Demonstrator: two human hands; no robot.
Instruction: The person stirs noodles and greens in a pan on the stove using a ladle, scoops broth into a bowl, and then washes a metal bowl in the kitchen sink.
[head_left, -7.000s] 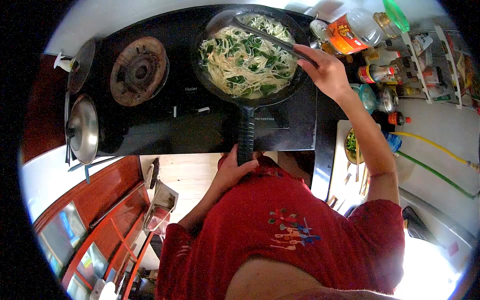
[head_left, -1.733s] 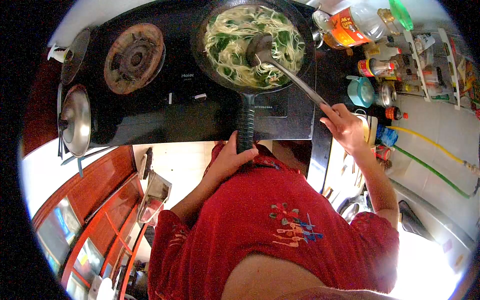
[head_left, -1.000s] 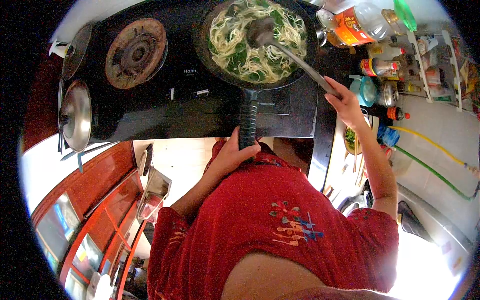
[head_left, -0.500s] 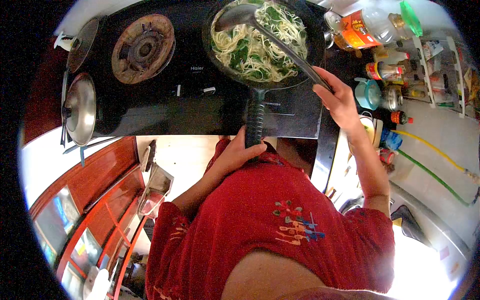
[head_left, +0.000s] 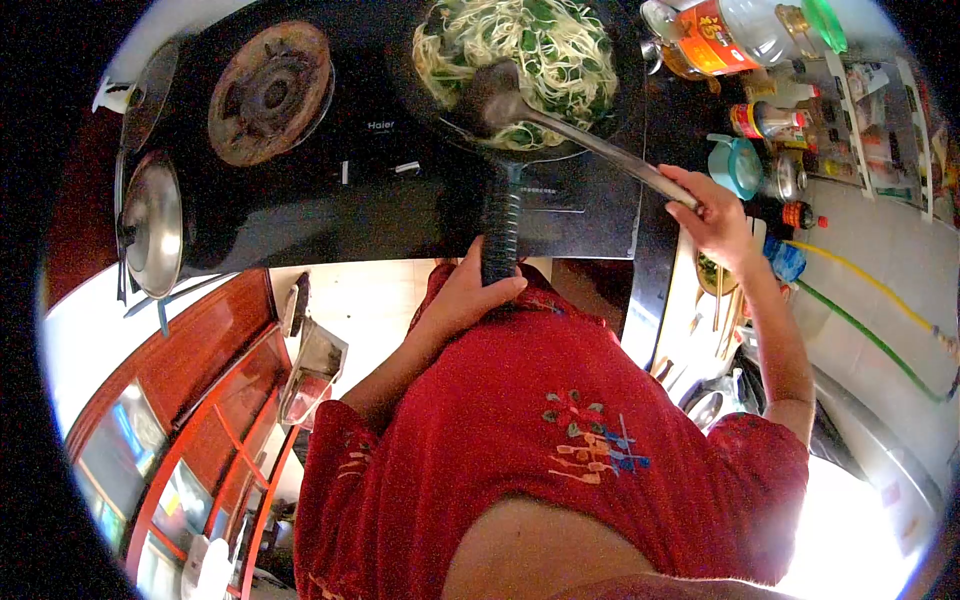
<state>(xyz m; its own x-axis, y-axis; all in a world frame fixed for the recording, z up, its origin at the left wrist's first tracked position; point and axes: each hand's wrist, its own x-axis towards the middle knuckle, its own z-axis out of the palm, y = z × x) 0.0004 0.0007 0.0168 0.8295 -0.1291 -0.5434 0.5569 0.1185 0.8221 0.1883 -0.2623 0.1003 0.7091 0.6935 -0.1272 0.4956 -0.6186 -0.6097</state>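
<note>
A dark wok (head_left: pixel 400 92) sits on the right side of the black stove, holding noodles (head_left: pixel 570 70) mixed with dark green leaves. Its ribbed black handle (head_left: pixel 501 215) points toward my body, and my left hand (head_left: pixel 470 290) is closed round the near end. My right hand (head_left: pixel 712 215) grips the end of a long metal ladle (head_left: pixel 600 148). The ladle's bowl rests over the near edge of the noodles, its rounded underside partly covering them; whether it touches the wok's bottom is hidden.
A bare rusty burner (head_left: pixel 270 95) lies left on the stove (head_left: pixel 370 215), with a metal lid (head_left: pixel 156 225) at its left edge. To the right stand a large bottle with an orange label (head_left: pixel 715 38), a teal container (head_left: pixel 738 165) and several sauce bottles. Yellow and green hoses run along the right wall.
The ladle's bowl has moved from the wok's far left side to its near edge. My right hand has shifted right and slightly down. My left hand stays on the handle.
</note>
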